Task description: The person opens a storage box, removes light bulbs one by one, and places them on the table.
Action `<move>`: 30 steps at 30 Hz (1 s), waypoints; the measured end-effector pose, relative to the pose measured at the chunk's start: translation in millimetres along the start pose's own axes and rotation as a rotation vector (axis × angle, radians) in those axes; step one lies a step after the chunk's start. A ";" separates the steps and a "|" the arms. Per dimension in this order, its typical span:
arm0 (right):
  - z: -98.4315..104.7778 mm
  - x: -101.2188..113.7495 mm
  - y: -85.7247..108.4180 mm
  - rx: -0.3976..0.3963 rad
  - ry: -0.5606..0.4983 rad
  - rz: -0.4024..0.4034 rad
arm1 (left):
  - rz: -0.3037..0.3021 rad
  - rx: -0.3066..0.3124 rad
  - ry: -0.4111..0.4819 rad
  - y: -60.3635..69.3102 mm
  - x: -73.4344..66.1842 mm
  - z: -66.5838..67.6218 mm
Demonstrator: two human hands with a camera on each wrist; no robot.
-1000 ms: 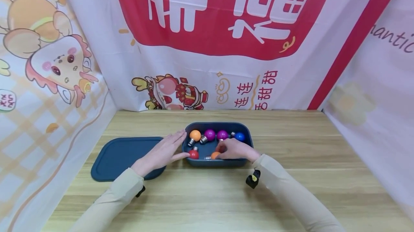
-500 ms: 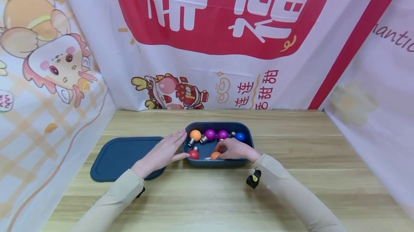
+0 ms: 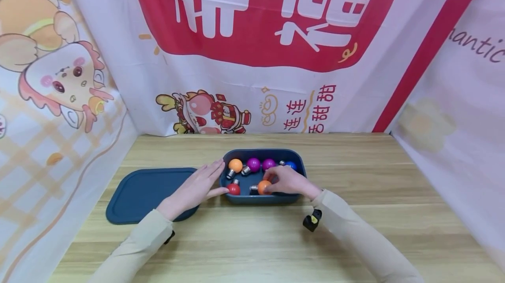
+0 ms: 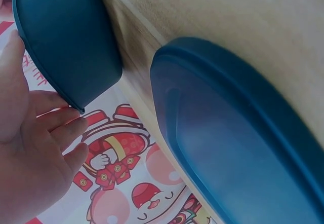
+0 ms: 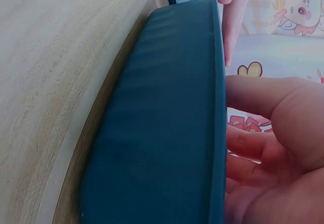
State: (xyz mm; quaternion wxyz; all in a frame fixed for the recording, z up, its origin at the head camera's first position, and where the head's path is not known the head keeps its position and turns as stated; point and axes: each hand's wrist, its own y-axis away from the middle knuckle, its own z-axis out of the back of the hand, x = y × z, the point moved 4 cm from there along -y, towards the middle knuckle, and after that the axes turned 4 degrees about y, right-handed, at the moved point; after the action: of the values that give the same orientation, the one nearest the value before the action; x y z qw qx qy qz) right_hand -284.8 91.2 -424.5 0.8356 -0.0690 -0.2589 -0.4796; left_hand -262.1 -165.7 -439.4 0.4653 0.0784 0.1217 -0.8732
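In the head view a dark blue box [image 3: 258, 199] stands on the wooden table with several small light bulbs in it. My right hand [image 3: 289, 181] reaches over its near right side and pinches an orange bulb [image 3: 264, 187], whose metal base points left. My left hand [image 3: 193, 191] rests against the box's left rim, fingers straight and thumb near a red bulb [image 3: 233, 189]. Along the far wall lie a light orange bulb [image 3: 235, 165], two purple bulbs [image 3: 253, 164] and a blue bulb [image 3: 291, 165], partly hidden. Both wrist views show the box's outer wall; the pinched bulb is hidden there.
A matching dark blue lid [image 3: 151, 193] lies flat on the table [image 3: 252, 243] left of the box, partly under my left hand and forearm. Printed cloth hangs [image 3: 260, 64] behind the table and along both sides.
The orange bulb in my right hand has shifted slightly up and to the right, with more of its metal base showing. My left hand stays at the rim. The head view has turned slightly.
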 end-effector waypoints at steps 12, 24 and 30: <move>15.5 -12.3 15.0 -0.146 -0.022 0.038 | 0.009 0.007 0.000 0.9 -1.3 0.8; 33.5 -31.5 30.4 -0.249 -0.176 0.016 | 0.004 -0.001 -0.007 1.9 0.0 1.1; 44.7 -43.6 38.4 -0.299 -0.229 -0.013 | 0.006 0.004 -0.016 1.2 -0.3 0.3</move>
State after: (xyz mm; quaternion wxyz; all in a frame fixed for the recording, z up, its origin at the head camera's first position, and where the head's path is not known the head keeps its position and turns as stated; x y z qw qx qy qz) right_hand -286.7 161.2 -402.8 0.7781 -0.2449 -0.2785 -0.5070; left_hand -261.0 -166.2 -439.2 0.4688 0.0729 0.1161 -0.8726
